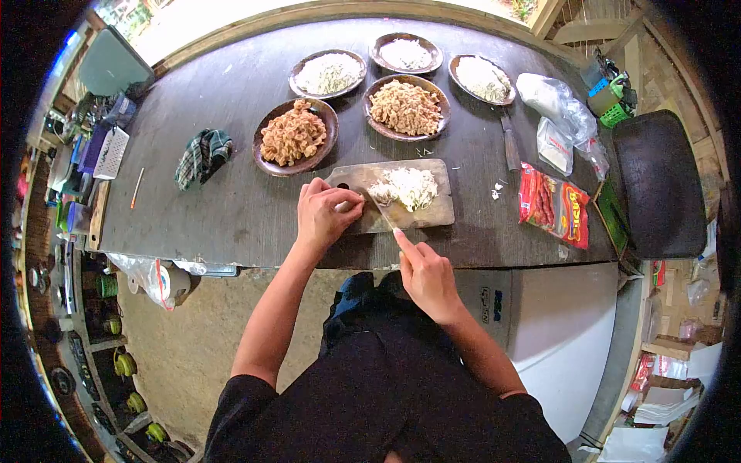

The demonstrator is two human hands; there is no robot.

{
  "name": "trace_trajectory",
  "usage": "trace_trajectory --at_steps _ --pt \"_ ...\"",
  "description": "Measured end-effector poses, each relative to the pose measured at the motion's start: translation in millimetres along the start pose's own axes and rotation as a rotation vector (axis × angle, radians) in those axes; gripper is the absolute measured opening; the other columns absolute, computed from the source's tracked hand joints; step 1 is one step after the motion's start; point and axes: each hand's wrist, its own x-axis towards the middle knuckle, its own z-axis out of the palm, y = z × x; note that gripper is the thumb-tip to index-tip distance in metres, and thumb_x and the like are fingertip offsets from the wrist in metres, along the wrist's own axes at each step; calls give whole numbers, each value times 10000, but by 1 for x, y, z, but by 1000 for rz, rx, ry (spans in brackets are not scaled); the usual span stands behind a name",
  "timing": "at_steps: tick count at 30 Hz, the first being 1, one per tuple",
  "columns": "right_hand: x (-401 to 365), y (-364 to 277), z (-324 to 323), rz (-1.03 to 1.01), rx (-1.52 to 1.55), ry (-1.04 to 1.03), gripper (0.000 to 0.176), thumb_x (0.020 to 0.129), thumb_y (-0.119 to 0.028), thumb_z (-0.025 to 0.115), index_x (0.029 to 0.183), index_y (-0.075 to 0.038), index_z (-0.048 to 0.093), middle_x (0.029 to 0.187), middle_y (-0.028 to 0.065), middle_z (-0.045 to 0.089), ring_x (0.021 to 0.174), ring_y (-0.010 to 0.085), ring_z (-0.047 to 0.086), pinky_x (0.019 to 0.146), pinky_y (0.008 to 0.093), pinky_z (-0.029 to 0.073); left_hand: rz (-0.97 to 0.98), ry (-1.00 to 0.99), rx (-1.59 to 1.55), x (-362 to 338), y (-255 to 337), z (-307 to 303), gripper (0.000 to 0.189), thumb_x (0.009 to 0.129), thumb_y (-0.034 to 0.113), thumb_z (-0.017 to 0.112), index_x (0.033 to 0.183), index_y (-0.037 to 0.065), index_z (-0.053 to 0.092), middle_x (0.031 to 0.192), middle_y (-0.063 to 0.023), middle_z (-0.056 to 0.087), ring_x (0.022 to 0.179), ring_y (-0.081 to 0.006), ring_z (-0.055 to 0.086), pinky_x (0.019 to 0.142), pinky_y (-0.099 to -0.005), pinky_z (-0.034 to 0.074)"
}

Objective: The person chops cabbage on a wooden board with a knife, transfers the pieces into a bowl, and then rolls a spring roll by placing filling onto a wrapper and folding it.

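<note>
A wooden cutting board [441,210] lies near the table's front edge, with a pile of finely shredded white food [411,189] on its right half. My left hand [328,212] rests at the board's left side, its fingers pinched round a small pale piece of food [349,206] that they partly cover. In my right hand [428,279] is a knife [384,211], gripped by the handle. Its blade slants up and left over the board, between my left fingertips and the shredded pile.
Beyond the board stand brown plates of chopped brown food [293,135] [407,108] and white shreds [330,74] [406,55] [482,79]. A second knife [510,147], plastic bags [559,108] and a red packet [553,206] lie right; a checked cloth [204,157] lies left.
</note>
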Motion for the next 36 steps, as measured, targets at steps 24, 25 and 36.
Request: trace_trajectory --at_steps 24,25,36 --pt "4 -3 -8 -42 70 4 470 930 -62 659 1397 -103 622 771 148 615 630 359 647 575 468 533 -32 -9 23 -2 -1 1 136 698 244 847 818 189 815 758 24 719 807 -194 561 784 -346 424" --pt "3 -3 -8 -48 61 -6 473 930 -63 660 1399 -110 622 772 148 617 628 359 645 574 468 532 -28 -13 34 -2 -4 3 136 698 245 847 817 188 814 763 23 721 807 -196 562 785 -346 426" --pt "7 0 6 -62 -25 -9 492 936 -92 645 1425 -107 587 783 147 609 606 367 655 569 485 559 -31 -4 19 -2 -1 2 134 704 238 844 819 175 813 812 32 751 806 -191 562 796 -342 432"
